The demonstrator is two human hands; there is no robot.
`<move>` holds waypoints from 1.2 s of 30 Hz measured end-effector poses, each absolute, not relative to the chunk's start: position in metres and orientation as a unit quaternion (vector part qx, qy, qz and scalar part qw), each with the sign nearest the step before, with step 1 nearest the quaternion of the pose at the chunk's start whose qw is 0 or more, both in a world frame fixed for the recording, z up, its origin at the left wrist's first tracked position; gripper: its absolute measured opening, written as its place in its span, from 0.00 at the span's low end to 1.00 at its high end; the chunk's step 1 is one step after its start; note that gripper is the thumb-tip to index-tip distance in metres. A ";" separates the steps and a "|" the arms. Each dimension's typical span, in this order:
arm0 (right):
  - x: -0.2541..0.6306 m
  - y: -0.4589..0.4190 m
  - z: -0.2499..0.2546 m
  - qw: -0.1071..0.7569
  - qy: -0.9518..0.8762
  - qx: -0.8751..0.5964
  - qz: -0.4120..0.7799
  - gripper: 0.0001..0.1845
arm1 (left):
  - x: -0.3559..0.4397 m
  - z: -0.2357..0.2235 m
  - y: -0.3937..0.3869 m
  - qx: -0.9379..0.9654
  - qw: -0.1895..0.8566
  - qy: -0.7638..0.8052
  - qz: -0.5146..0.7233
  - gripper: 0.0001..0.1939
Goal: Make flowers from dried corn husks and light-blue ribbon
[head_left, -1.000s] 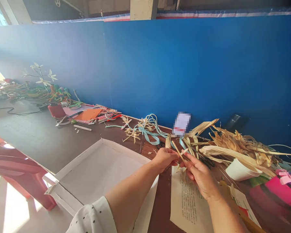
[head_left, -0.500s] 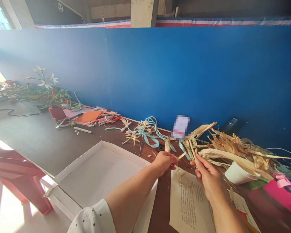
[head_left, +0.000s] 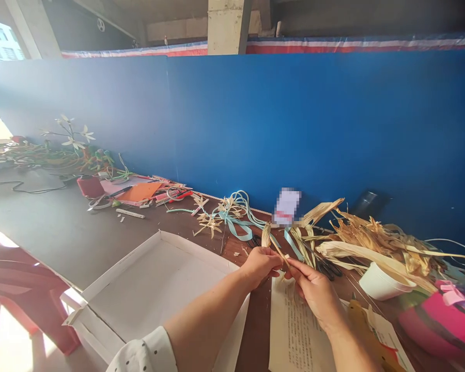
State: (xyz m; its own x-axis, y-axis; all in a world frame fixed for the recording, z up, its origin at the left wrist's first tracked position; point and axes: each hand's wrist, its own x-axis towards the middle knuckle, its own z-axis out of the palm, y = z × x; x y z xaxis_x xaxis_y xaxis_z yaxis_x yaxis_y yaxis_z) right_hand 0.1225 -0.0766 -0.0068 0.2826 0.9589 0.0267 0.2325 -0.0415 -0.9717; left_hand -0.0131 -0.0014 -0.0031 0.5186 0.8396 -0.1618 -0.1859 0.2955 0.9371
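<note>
Above the edge of a printed sheet point(head_left: 294, 330), my two hands meet fingertip to fingertip. My right hand point(head_left: 313, 287) is closed on a thin tan stick point(head_left: 278, 247) that slants up to the left. My left hand point(head_left: 260, 266) is pinched around a small pale strip point(head_left: 287, 257), apparently corn husk, which touches the stick. The fingers partly cover both pieces. Just behind lie a light-blue ribbon point(head_left: 240, 230) and husk flowers point(head_left: 209, 226). Dried corn husks point(head_left: 372, 237) are heaped to the right.
A shallow white box lid point(head_left: 170, 281) lies left of the sheet. A white cup point(head_left: 385, 283) tilts against the husks, near a bright pink item point(head_left: 430, 318). Orange paper point(head_left: 141, 191) and scraps lie farther left. A blue panel point(head_left: 294, 124) closes off the back; a pink chair point(head_left: 27, 294) stands at left.
Half a second ago my hands were apart, the stick upright in my right hand. Now my right hand has come left, bringing stick and pale strip together. The view has tilted slightly upward.
</note>
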 end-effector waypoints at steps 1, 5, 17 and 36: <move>0.124 -0.075 -0.008 0.492 -0.498 -0.634 0.329 0.22 | -0.013 -0.004 -0.001 0.480 0.726 0.348 0.349 0.09; 0.134 -0.070 -0.009 0.484 -0.521 -0.673 0.204 0.19 | -0.011 -0.004 -0.003 0.484 0.714 0.377 0.338 0.11; 0.121 -0.084 0.006 0.546 -0.364 -0.555 0.511 0.31 | -0.013 -0.008 0.001 0.486 0.723 0.341 0.353 0.11; 0.137 -0.083 0.005 0.630 -0.332 -0.549 0.438 0.33 | -0.012 -0.006 0.000 0.474 0.708 0.392 0.348 0.08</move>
State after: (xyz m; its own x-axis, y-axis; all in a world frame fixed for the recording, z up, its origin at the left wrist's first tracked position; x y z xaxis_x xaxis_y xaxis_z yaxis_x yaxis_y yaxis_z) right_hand 0.1370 -0.0829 0.0050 0.3957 0.9163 -0.0616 -0.1871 0.0148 -0.9822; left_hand -0.0116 0.0002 -0.0058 0.4504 0.8639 -0.2252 -0.1209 0.3090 0.9434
